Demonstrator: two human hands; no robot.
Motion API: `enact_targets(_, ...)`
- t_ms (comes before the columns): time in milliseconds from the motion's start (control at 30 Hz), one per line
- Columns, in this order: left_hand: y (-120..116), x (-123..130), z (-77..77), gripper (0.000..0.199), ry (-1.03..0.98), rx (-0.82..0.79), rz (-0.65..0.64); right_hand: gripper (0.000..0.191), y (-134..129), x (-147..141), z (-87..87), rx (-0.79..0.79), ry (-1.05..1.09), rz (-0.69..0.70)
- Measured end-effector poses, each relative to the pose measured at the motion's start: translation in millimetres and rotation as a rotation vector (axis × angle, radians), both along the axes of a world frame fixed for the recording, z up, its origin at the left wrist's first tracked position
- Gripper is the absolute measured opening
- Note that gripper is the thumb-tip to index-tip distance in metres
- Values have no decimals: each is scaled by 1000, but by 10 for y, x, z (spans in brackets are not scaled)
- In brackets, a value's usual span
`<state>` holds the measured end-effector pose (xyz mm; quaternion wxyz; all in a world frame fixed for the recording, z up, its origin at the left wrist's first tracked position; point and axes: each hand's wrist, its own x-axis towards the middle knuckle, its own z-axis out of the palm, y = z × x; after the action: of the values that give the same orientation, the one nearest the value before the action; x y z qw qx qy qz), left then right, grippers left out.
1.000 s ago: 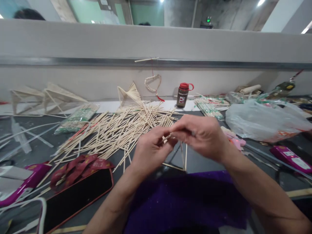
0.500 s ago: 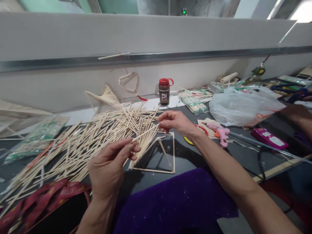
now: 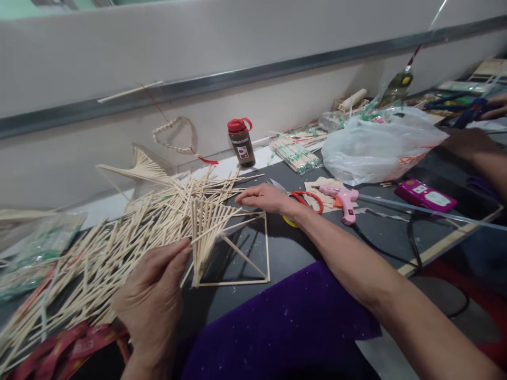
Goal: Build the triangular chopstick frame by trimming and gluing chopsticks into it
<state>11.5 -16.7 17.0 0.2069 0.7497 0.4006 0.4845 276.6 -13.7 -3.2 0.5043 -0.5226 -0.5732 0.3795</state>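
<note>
My left hand (image 3: 152, 301) pinches a thin wooden stick (image 3: 206, 232) between thumb and fingertips. That stick lies across the fanned side of a small stick structure (image 3: 268, 248), which has a square base and slanting struts. My right hand (image 3: 263, 198) reaches over the back of the structure, palm down with fingers stretched out, and I see nothing in it. Its fingertips are near the loose sticks (image 3: 138, 232) heaped at the left. Scissors (image 3: 307, 199) with red and yellow handles lie partly hidden behind my right wrist.
Right of my forearm lie a pink glue gun (image 3: 344, 199), a purple device (image 3: 425, 196) and a white plastic bag (image 3: 380, 148). A bottle with a red lid (image 3: 241, 145) stands by the wall. Purple cloth (image 3: 277, 327) covers the front. Another person's hand (image 3: 495, 108) shows far right.
My right hand has come off the stick's far end, its fingers now straightened. My left hand still holds the stick. The view has turned and tilted, showing more of the scissors.
</note>
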Motion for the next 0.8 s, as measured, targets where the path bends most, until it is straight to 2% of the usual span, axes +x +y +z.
enact_targets(133, -20, 7, 6, 19, 35, 89, 21, 21, 16, -12, -69, 6, -44, 71)
enact_targets(433, -10, 25, -6, 20, 99, 209, -4, 14, 0, -8, -98, 9, 16, -64)
enact_targets(600, -29, 34, 5, 19, 117, 179, -37, 18, 28, -17, -165, -12, 29, 2)
enact_targets(800, -37, 32, -1, 17, 176, 250, -31, 23, 31, -25, -194, 5, -46, 87)
